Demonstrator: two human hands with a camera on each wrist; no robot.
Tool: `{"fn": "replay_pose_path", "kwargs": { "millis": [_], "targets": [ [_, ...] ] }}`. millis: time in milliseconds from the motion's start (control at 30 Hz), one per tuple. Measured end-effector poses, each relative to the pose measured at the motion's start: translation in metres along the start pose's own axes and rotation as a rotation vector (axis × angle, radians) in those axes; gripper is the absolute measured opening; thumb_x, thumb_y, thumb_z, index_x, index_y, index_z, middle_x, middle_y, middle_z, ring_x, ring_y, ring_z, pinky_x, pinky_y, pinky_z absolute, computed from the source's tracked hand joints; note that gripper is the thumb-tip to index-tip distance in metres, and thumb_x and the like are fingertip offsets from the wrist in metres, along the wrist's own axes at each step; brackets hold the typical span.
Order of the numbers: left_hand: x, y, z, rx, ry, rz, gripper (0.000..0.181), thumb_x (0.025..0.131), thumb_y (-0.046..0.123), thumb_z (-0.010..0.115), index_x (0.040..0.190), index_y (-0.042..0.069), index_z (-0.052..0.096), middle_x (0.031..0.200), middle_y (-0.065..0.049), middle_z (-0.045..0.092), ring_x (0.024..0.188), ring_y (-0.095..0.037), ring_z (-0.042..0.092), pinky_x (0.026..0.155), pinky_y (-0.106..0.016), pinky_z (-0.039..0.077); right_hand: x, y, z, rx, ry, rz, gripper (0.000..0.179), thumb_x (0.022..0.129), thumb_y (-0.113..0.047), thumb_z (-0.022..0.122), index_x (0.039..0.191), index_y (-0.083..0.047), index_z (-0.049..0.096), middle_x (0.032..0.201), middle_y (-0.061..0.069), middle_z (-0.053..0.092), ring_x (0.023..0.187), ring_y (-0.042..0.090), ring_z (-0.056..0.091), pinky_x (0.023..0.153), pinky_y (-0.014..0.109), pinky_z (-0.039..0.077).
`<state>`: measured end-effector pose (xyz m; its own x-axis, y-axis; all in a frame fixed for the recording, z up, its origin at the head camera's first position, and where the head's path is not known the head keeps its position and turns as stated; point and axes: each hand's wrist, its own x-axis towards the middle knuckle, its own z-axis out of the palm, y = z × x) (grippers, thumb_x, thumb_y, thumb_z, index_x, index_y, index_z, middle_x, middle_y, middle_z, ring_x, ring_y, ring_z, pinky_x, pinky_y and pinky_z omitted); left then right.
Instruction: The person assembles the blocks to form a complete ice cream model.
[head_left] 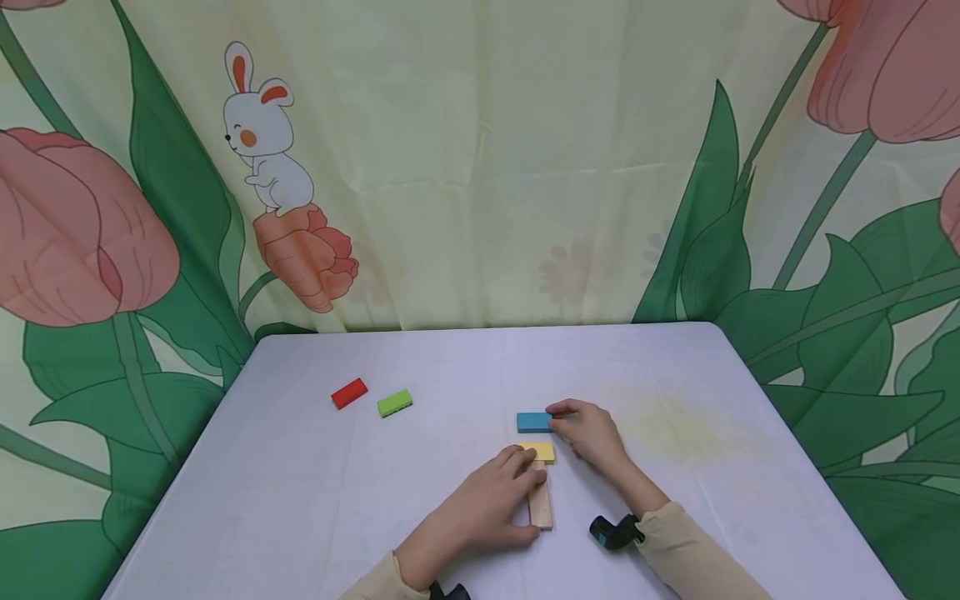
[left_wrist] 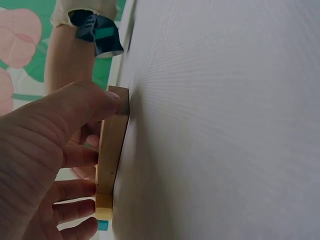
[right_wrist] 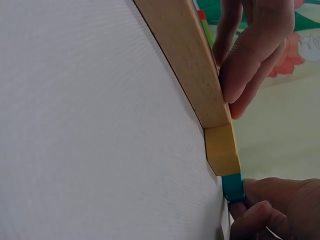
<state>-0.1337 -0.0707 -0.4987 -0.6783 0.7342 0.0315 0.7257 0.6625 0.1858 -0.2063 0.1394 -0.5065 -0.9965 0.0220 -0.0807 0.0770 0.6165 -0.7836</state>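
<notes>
On the white tabletop, a plain wooden block (head_left: 541, 505) lies lengthwise. A yellow block (head_left: 545, 452) sits crosswise at its far end. My left hand (head_left: 491, 497) rests over both, its thumb at the wooden block's near end and its fingertips on the wood and yellow. In the left wrist view, the spread fingers touch along the wooden block (left_wrist: 111, 150). Beyond the yellow block lies a blue block (head_left: 533, 422). My right hand (head_left: 588, 433) pinches its right end between thumb and fingers. The right wrist view shows the blue block (right_wrist: 233, 186) beside the yellow block (right_wrist: 222, 149).
A red block (head_left: 349, 393) and a green block (head_left: 395, 403) lie apart from the others at the table's far left. Behind the table (head_left: 285, 500) hangs a curtain (head_left: 480, 167) printed with tulips and a rabbit. Both wrists wear black cameras.
</notes>
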Motion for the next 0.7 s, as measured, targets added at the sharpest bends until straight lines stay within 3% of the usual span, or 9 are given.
{"fn": "replay_pose_path", "kwargs": {
  "millis": [167, 300, 367, 467, 600, 700],
  "targets": [
    [-0.001, 0.002, 0.001, 0.008, -0.003, -0.014, 0.067, 0.090, 0.056, 0.070, 0.146, 0.021, 0.057, 0.157, -0.007, 0.047, 0.148, -0.024, 0.040, 0.118, -0.038, 0.043, -0.001, 0.001, -0.001, 0.035, -0.025, -0.006, 0.026, 0.095, -0.019, 0.072, 0.120, -0.010, 0.074, 0.100, 0.006, 0.073, 0.045, 0.014, 0.049, 0.044, 0.027, 0.043],
    [0.001, 0.001, 0.000, -0.081, 0.026, -0.047, 0.075, 0.088, 0.061, 0.071, 0.150, 0.024, 0.051, 0.161, -0.007, 0.042, 0.148, -0.024, 0.040, 0.117, -0.043, 0.044, -0.001, 0.006, -0.009, 0.166, -0.012, 0.005, 0.025, 0.102, -0.021, 0.063, 0.123, -0.008, 0.071, 0.106, 0.010, 0.071, 0.055, 0.016, 0.056, 0.049, 0.026, 0.046],
    [0.003, 0.000, -0.002, -0.202, 0.063, -0.087, 0.080, 0.087, 0.061, 0.071, 0.154, 0.023, 0.046, 0.163, -0.007, 0.039, 0.148, -0.024, 0.040, 0.117, -0.046, 0.044, -0.001, 0.007, -0.013, 0.252, 0.005, 0.024, 0.027, 0.106, -0.022, 0.058, 0.124, -0.007, 0.070, 0.112, 0.014, 0.071, 0.062, 0.018, 0.062, 0.055, 0.024, 0.052],
    [0.008, -0.003, -0.007, -0.493, 0.152, -0.223, 0.081, 0.092, 0.054, 0.069, 0.159, 0.019, 0.038, 0.164, -0.008, 0.038, 0.150, -0.027, 0.040, 0.118, -0.052, 0.042, -0.002, 0.008, -0.018, 0.368, -0.024, 0.053, 0.036, 0.109, -0.027, 0.051, 0.130, -0.002, 0.066, 0.124, 0.019, 0.070, 0.086, 0.020, 0.073, 0.074, 0.023, 0.061],
    [0.016, -0.007, -0.011, -0.895, 0.272, -0.423, 0.073, 0.101, 0.043, 0.060, 0.160, 0.009, 0.033, 0.163, -0.015, 0.039, 0.151, -0.035, 0.038, 0.120, -0.057, 0.037, -0.006, 0.006, -0.019, 0.469, -0.096, 0.101, 0.047, 0.111, -0.032, 0.046, 0.140, 0.003, 0.058, 0.136, 0.022, 0.066, 0.120, 0.026, 0.069, 0.098, 0.028, 0.057],
    [0.020, -0.012, -0.009, -1.057, 0.279, -0.499, 0.070, 0.105, 0.043, 0.053, 0.159, 0.005, 0.033, 0.162, -0.020, 0.039, 0.151, -0.038, 0.038, 0.121, -0.057, 0.035, -0.009, 0.003, -0.019, 0.487, -0.128, 0.116, 0.050, 0.111, -0.033, 0.044, 0.145, 0.003, 0.053, 0.140, 0.024, 0.063, 0.129, 0.031, 0.064, 0.106, 0.035, 0.053]
  ]
}}
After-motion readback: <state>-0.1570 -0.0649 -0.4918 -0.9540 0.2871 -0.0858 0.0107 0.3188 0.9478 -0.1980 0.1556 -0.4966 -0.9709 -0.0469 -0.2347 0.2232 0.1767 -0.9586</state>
